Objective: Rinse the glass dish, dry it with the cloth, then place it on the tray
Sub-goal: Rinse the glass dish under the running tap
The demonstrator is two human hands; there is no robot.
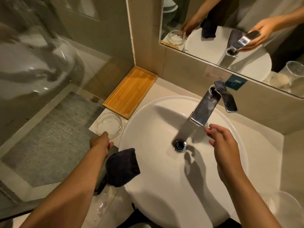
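A round clear glass dish (109,125) sits on the counter, left of the white sink (144,112). My left hand (101,142) touches the dish's near rim, its fingers curled at the edge; whether it grips is unclear. A dark cloth (122,167) hangs over the sink's left rim, just right of my left forearm. The empty bamboo tray (131,92) lies behind the dish in the counter's back corner. My right hand (222,142) hovers open over the basin, just below the chrome faucet spout (203,109). No water is running.
The faucet lever (227,97) stands behind the spout. The drain (179,145) lies mid-basin. A mirror (230,30) runs along the back wall. A clear cup (286,206) stands at the counter's right front. Water drops (101,209) wet the front counter. A glass shower wall stands on the left.
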